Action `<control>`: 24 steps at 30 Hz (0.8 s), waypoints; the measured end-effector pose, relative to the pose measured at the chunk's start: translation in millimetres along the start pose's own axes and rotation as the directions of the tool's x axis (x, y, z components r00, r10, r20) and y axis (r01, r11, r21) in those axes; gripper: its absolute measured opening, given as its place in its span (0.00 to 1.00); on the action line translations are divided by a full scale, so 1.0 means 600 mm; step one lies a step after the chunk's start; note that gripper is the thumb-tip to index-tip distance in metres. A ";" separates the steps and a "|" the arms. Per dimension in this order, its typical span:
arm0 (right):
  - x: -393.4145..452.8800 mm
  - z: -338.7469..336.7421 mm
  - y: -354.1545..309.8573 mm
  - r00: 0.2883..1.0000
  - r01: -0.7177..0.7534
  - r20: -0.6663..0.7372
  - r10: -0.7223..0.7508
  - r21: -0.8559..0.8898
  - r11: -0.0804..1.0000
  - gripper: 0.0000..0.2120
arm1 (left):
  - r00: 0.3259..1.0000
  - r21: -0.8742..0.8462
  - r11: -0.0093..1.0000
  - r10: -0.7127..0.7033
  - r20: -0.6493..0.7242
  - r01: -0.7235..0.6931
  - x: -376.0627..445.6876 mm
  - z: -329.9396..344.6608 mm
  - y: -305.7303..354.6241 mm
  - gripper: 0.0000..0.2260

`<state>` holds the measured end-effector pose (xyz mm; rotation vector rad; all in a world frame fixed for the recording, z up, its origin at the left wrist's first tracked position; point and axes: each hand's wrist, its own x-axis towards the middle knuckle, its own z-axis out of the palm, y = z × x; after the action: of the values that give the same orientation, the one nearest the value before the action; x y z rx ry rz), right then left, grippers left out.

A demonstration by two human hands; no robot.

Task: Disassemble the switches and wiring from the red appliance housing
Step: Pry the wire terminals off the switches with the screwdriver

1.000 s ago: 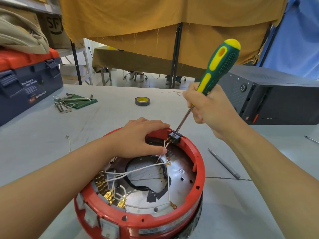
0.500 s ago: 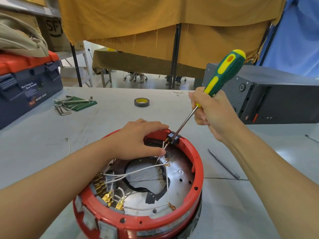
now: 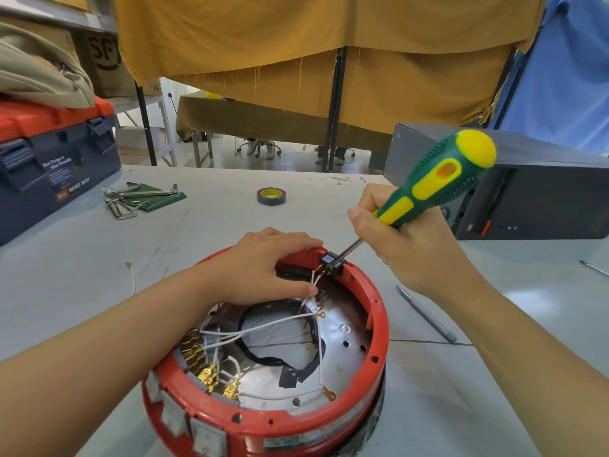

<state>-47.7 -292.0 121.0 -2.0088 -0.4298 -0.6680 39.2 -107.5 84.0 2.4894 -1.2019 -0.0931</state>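
Note:
A round red appliance housing [image 3: 379, 328] lies open side up on the grey table, white wires [image 3: 263, 328] with brass terminals crossing its metal inside. White rocker switches [image 3: 204, 437] sit in its near wall. My left hand [image 3: 263, 268] rests over the far rim, its thumb and fingertip pinching white wires beside a small black connector block [image 3: 331, 262] on the rim. My right hand [image 3: 405, 245] grips a green and yellow screwdriver [image 3: 438, 179], tip set on that block.
A blue and red toolbox [image 3: 56, 159] stands at the left, hex keys [image 3: 131, 199] on a green pouch beside it. A tape roll [image 3: 271, 196] lies mid-table. A dark metal case [image 3: 534, 192] stands at the right, a thin metal rod [image 3: 425, 313] near the housing.
The screwdriver handle has tilted lower and further to the right, its tip staying on the black block. My left hand has kept its place on the rim.

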 end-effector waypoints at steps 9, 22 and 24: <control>0.013 -0.003 0.022 0.979 -0.157 -0.095 0.179 0.206 0.966 0.13 | 1.000 0.017 1.000 0.005 -0.006 -0.005 0.002 0.002 -0.002 0.29; 0.013 -0.011 0.047 0.937 -0.237 -0.136 0.322 0.430 0.871 0.18 | 1.000 0.005 1.000 -0.007 0.008 0.007 0.000 -0.001 -0.001 0.31; 0.012 -0.011 0.046 0.934 -0.234 -0.148 0.324 0.429 0.872 0.18 | 1.000 0.007 1.000 -0.014 0.012 0.014 0.000 -0.001 -0.001 0.31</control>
<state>-29.1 -311.1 109.5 -1.5418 -0.1237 -0.5531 39.5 -107.1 84.3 2.5063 -1.1921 -0.1083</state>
